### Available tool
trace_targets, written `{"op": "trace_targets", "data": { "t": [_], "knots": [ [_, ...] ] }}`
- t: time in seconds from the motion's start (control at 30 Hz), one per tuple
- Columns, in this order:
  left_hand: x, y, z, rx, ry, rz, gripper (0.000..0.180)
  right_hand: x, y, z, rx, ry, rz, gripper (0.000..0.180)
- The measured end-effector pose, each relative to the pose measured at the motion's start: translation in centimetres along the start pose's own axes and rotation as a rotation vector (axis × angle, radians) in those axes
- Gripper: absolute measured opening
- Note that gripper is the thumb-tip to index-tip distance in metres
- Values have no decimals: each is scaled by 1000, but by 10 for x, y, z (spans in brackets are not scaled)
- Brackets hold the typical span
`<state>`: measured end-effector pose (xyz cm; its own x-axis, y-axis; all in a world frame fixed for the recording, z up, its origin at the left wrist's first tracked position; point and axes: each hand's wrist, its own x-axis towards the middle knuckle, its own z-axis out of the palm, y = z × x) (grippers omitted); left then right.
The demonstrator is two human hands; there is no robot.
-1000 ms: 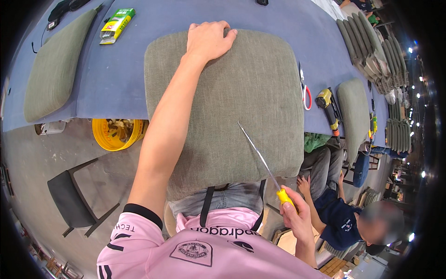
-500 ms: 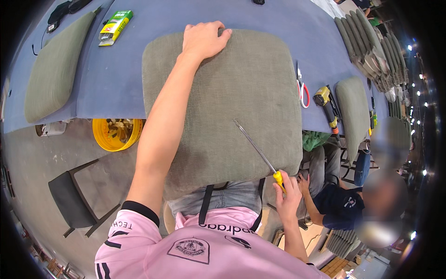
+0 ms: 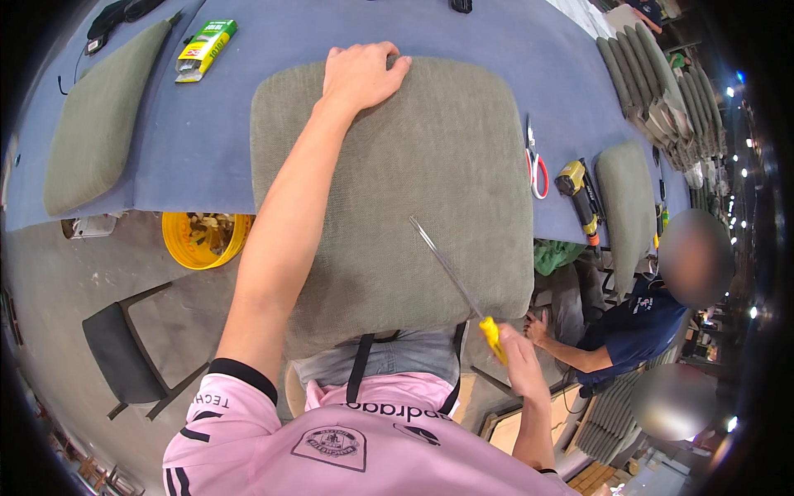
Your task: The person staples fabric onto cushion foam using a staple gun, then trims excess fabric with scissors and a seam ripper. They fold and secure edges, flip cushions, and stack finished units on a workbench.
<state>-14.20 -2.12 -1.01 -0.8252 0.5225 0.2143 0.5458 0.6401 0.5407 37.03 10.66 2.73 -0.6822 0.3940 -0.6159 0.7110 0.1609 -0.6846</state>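
A grey-green upholstered seat cushion [image 3: 389, 165] lies in front of me, its near part overhanging the table toward my lap. My left hand [image 3: 360, 78] is at its far edge, fingers bent over the rim and gripping it. In my right hand [image 3: 519, 355] is a screwdriver [image 3: 490, 335] with a yellow handle and a long thin metal shaft. The shaft points up and left over the cushion's near right part. Its tip looks doubled or blurred, and I cannot tell whether it touches the fabric.
Red-handled scissors [image 3: 537, 165] and a yellow-black staple gun [image 3: 581, 198] lie right of the cushion. More cushions [image 3: 99, 124] lie on the blue table [image 3: 198, 149]. A green-yellow box [image 3: 205, 50] is far left. Below the edge sits a yellow bucket [image 3: 178, 248]. A co-worker [image 3: 628, 331] is at right.
My right hand has shifted slightly down and right with the screwdriver. The left hand keeps its place on the cushion. The co-worker at the right has moved their head and upper body.
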Motion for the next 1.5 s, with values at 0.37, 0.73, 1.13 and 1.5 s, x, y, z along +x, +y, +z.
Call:
{"op": "trace_targets", "data": {
  "t": [0.37, 0.73, 1.13, 1.5],
  "knots": [
    [-1, 3, 2, 7, -11, -2, 46, 4, -22, 38, 399, -298, 173, 32],
    [0, -3, 6, 30, 19, 20, 46, -13, -7, 48, 1087, -528, 284, 38],
    [1, -3, 7, 28, 19, 14, 47, -7, -1, 93, -605, 360, -375, 39],
    [3, 7, 1, 55, -12, 12, 47, 5, 24, 59, 323, 186, -205, 27]
  ]
}}
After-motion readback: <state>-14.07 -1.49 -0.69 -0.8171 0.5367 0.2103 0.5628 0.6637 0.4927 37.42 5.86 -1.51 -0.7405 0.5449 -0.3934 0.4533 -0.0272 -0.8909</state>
